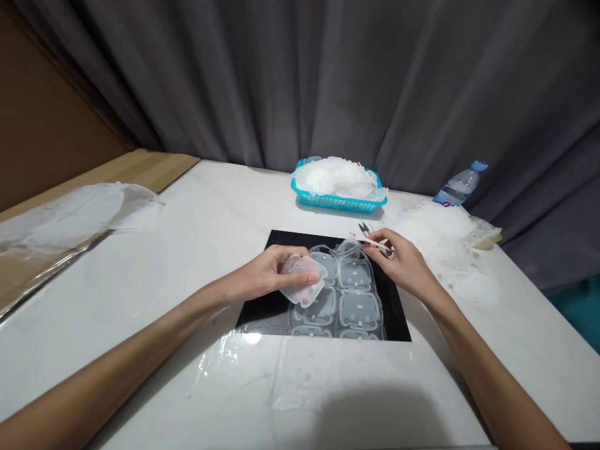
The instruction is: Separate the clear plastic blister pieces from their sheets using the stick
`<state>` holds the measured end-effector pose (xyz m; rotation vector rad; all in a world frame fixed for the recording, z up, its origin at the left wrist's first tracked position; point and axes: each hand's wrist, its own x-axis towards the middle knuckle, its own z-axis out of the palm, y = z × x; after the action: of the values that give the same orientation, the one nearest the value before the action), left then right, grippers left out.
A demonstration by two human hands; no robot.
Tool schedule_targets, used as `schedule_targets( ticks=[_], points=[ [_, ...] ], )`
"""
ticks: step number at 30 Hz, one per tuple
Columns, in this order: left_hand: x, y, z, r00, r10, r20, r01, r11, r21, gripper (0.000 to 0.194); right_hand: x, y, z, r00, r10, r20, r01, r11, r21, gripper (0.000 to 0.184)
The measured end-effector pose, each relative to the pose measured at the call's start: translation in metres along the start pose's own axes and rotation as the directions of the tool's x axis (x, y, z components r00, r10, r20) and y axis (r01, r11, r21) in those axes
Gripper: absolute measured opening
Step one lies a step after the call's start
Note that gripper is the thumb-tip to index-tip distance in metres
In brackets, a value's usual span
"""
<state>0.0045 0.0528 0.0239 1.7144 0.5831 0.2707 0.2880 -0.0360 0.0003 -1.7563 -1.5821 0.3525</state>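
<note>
My left hand (281,272) pinches a translucent rounded-square piece (300,290), thumb on top, fingers behind it. Under it lies a clear sheet (360,310) with several similar rounded-square shapes joined in two columns. The sheet rests on a black board (398,322) and runs past its near edge onto the white table. My right hand (391,253) is closed around small thread snips (375,242), their dark blades pointing up and left over the board's far edge. A loose strip of clear film (349,249) curls up at the sheet's far end, just beside the right fingertips.
A turquoise basket (337,203) heaped with whitish translucent pieces stands at the back. On the right are a pile of clear scraps (440,237) and a water bottle (459,185). Cardboard (140,165) with clear film sheets (79,215) lies left. A grey curtain (281,81) hangs behind.
</note>
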Motion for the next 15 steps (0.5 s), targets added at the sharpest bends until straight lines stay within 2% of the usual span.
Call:
schedule_targets(
  ticks=[3,4,6,8,10,12,15],
  points=[
    [-0.001,0.004,0.006,0.999,0.033,0.001,-0.033,0.999,-0.026,0.031,-0.008,-0.016,0.003,0.987,-0.041,-0.153,0.041,0.999,-0.003,0.034],
    [-0.002,0.005,0.007,0.999,0.044,0.001,-0.044,0.998,-0.039,0.030,-0.010,-0.023,0.004,0.989,-0.053,-0.135,0.059,0.997,0.042,0.032],
    [-0.003,0.006,0.010,0.998,0.064,0.004,-0.063,0.996,-0.065,0.026,-0.015,-0.036,0.004,0.995,-0.098,0.017,0.092,0.976,0.197,0.023],
    [-0.003,0.007,0.011,0.996,0.091,0.003,-0.091,0.993,-0.077,0.022,-0.021,-0.047,0.002,0.963,-0.181,0.202,0.100,0.930,0.354,0.018],
    [-0.004,0.008,0.012,0.993,0.120,-0.009,-0.121,0.990,-0.074,0.019,-0.026,-0.055,0.002,0.922,-0.255,0.292,0.111,0.895,0.432,0.013],
    [-0.004,0.008,0.012,0.989,0.144,-0.019,-0.145,0.986,-0.079,0.017,-0.030,-0.059,0.003,0.905,-0.317,0.283,0.168,0.878,0.447,0.014],
    [-0.005,0.009,0.013,0.986,0.168,-0.025,-0.169,0.981,-0.094,0.015,-0.034,-0.060,0.008,0.883,-0.440,0.160,0.361,0.857,0.367,0.009]
  ],
)
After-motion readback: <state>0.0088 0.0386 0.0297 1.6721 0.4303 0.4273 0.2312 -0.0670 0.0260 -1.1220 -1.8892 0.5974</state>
